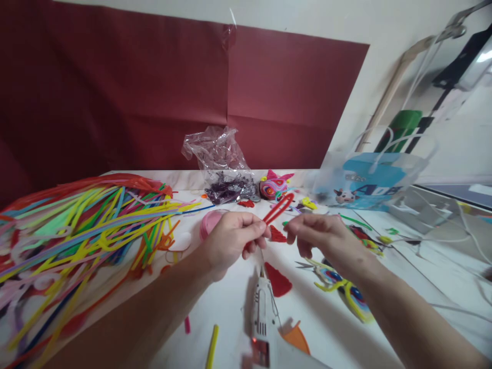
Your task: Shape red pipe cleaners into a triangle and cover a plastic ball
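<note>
My left hand pinches a red pipe cleaner, which is bent into a narrow loop pointing up and right. My right hand hovers just right of it, fingers loosely bent and apart, with nothing visible in them. On the table below lie a red wedge-shaped piece and a larger red rounded piece. A white hot glue gun lies between my forearms, its nozzle pointing away and a red light showing. Scissors stick out beneath my right hand, beside a yellow-edged piece with eye shapes.
Many coloured pipe cleaners are heaped at left. A clear plastic bag and a pink decorated mask-like figure are at the back. A pink round container sits behind my left hand. A blue-and-white carrier bag and cables occupy the right.
</note>
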Demonstrator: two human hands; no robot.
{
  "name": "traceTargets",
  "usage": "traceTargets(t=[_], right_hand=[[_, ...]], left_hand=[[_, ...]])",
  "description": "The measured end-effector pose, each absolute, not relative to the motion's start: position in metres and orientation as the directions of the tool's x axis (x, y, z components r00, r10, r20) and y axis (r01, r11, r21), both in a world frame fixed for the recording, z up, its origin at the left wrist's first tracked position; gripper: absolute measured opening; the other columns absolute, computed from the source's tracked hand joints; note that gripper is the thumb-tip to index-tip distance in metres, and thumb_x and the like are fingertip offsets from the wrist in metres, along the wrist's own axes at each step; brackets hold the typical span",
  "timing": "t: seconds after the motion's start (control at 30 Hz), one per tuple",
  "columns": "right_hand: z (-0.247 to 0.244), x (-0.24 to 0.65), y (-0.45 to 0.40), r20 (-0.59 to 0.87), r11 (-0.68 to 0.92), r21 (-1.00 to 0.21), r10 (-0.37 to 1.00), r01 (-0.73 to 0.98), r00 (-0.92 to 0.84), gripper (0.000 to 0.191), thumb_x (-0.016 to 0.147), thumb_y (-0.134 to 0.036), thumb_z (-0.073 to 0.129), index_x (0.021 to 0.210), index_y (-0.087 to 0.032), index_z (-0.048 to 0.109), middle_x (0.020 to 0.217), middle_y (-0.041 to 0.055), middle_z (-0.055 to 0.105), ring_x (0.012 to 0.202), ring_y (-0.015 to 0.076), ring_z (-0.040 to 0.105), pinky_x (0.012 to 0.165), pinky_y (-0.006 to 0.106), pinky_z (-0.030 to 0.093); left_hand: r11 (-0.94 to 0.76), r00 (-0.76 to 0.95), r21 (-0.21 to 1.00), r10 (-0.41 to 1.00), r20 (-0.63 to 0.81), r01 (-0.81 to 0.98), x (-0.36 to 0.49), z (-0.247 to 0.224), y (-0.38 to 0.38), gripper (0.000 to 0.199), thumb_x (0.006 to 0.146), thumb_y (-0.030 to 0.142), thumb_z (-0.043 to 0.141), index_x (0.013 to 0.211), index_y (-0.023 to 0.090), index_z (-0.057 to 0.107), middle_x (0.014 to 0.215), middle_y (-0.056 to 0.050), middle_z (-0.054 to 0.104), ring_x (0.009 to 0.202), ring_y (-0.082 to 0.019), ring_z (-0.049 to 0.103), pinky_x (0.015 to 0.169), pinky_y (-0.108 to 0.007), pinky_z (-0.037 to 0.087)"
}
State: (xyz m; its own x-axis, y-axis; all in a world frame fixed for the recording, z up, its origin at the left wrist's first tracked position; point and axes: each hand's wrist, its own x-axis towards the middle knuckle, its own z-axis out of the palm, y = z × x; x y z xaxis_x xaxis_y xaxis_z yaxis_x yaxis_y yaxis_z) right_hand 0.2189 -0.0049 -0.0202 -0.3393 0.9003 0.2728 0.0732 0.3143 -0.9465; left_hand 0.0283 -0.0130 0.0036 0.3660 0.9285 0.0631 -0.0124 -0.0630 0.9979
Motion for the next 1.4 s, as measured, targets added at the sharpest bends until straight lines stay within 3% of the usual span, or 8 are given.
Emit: traceTargets(t=[0.17, 0.37, 0.63, 0.73, 0.87, 1.07, 1.2, 1.4], right_hand=[[-0.047, 0.212, -0.047, 0.125, 0.519, -0.559, 0.824, 0.646, -0.553, 0.019, 0.081, -0.015, 0.047, 0.072, -0.016, 0.063, 0.066, 0.0003, 0.055, 0.056, 0.0124, 0.049, 0.05, 0.018, 0.031], [-0.058, 0.189, -0.079, 0.014, 0.595, -0.245, 0.792, 0.766, -0.611, 0.012, 0.07, -0.003, 0.063, 0.068, -0.014, 0.058, 0.067, 0.0, 0.054, 0.06, 0.0145, 0.051, 0.048, 0.02, 0.026], [-0.063, 0.174, -0.074, 0.026, 0.631, -0.452, 0.716, 0.631, -0.698, 0.011, 0.071, -0.006, 0.056, 0.067, -0.015, 0.06, 0.066, -0.0014, 0.055, 0.058, 0.0118, 0.051, 0.051, 0.017, 0.03], [-0.063, 0.183, -0.064, 0.082, 0.439, -0.702, 0.832, 0.561, -0.549, 0.014, 0.077, -0.017, 0.049, 0.068, -0.014, 0.06, 0.063, 0.0001, 0.054, 0.053, 0.0113, 0.047, 0.049, 0.016, 0.03], [-0.055, 0.198, -0.043, 0.126, 0.174, -0.973, 0.95, 0.15, -0.286, 0.034, 0.08, -0.043, 0.058, 0.078, -0.01, 0.061, 0.065, 0.005, 0.053, 0.053, 0.0122, 0.045, 0.045, 0.015, 0.034], [-0.041, 0.2, -0.026, 0.276, 0.255, -0.951, 0.955, -0.178, -0.107, 0.026, 0.069, -0.033, 0.077, 0.068, -0.01, 0.064, 0.061, 0.0047, 0.052, 0.047, 0.0089, 0.042, 0.04, 0.012, 0.034], [-0.033, 0.198, -0.024, 0.256, 0.222, -0.934, 0.963, -0.281, -0.09, 0.025, 0.064, -0.028, 0.081, 0.062, -0.01, 0.064, 0.05, 0.0022, 0.047, 0.042, 0.0076, 0.039, 0.037, 0.01, 0.033], [-0.029, 0.198, -0.024, 0.194, 0.112, -0.907, 0.967, -0.405, -0.166, 0.026, 0.061, -0.026, 0.084, 0.064, -0.009, 0.064, 0.052, 0.003, 0.049, 0.038, 0.007, 0.041, 0.035, 0.011, 0.037]], left_hand=[[-0.039, 0.345, 0.998, 0.937, 0.057, -0.058, 0.025, 0.008, -0.012, 0.016, 0.074, 0.02, 0.05, 0.063, 0.011, 0.056, 0.052, 0.001, 0.053, 0.04, -0.003, 0.039, 0.038, -0.016, 0.027], [-0.056, 0.375, 0.997, 0.924, 0.074, -0.059, 0.025, 0.007, -0.012, 0.016, 0.075, 0.018, 0.049, 0.063, 0.011, 0.057, 0.053, 0.0, 0.054, 0.04, -0.004, 0.04, 0.038, -0.016, 0.027], [-0.041, 0.395, 0.999, 0.918, 0.047, -0.025, 0.027, 0.003, -0.013, 0.017, 0.074, 0.019, 0.049, 0.061, 0.011, 0.056, 0.053, 0.0, 0.054, 0.041, -0.004, 0.04, 0.038, -0.017, 0.027], [-0.021, 0.408, 1.0, 0.913, 0.022, -0.005, 0.031, -0.004, -0.013, 0.017, 0.075, 0.02, 0.049, 0.062, 0.011, 0.056, 0.053, 0.0, 0.053, 0.042, -0.005, 0.04, 0.039, -0.017, 0.026], [0.003, 0.399, 1.0, 0.917, -0.004, 0.003, 0.042, -0.016, -0.014, 0.016, 0.075, 0.02, 0.048, 0.064, 0.011, 0.056, 0.054, 0.0, 0.052, 0.046, -0.006, 0.042, 0.042, -0.018, 0.028], [-0.008, 0.413, 0.999, 0.911, 0.024, -0.04, 0.053, -0.023, -0.018, 0.018, 0.075, 0.024, 0.052, 0.066, 0.01, 0.058, 0.056, 0.001, 0.049, 0.051, -0.007, 0.04, 0.052, -0.022, 0.031], [-0.054, 0.445, 0.999, 0.895, 0.045, 0.007, 0.05, -0.016, -0.021, 0.022, 0.073, 0.027, 0.054, 0.057, 0.012, 0.056, 0.047, 0.006, 0.037, 0.048, -0.006, 0.031, 0.049, -0.023, 0.023], [0.012, 0.449, 1.0, 0.894, -0.006, -0.011, 0.045, -0.011, -0.018, 0.017, 0.064, 0.025, 0.063, 0.057, 0.012, 0.054, 0.049, 0.004, 0.045, 0.048, -0.006, 0.037, 0.048, -0.022, 0.026]])
